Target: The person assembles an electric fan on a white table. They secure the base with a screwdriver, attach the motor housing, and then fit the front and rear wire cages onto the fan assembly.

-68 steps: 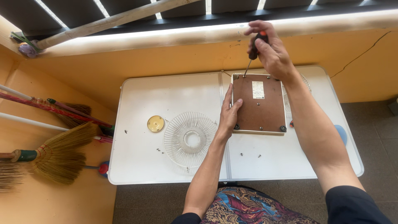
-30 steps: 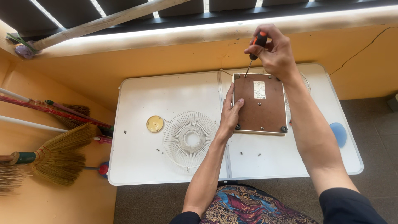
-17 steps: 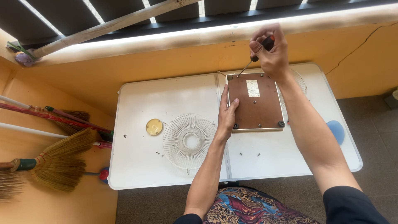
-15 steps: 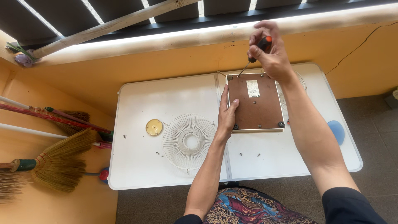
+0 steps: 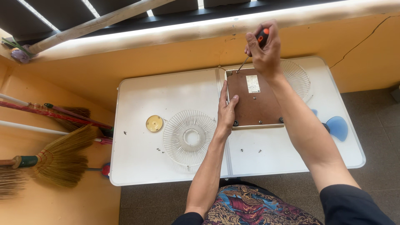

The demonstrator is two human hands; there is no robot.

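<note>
A brown square base plate [image 5: 255, 102] with a white label lies bottom-up on the white folding table [image 5: 141, 162]. My left hand [image 5: 227, 111] rests flat on the plate's left edge, fingers together. My right hand [image 5: 262, 49] is closed around a screwdriver [image 5: 252, 48] with an orange and black handle. Its tip touches the plate's far left corner. My right forearm crosses over the plate's right side.
A round wire fan grille [image 5: 186, 136] and a small yellow disc [image 5: 154, 123] lie left of the plate. A second grille [image 5: 296, 77] lies behind my right arm, and blue fan blades [image 5: 336, 126] at the right. Loose screws [image 5: 250, 150] dot the table. Brooms [image 5: 54, 156] lean at the left.
The view has shifted, so the table sits slightly lower and more of the right grille and blue blades show. The screwdriver has tilted and its tip stays at the far left corner.
</note>
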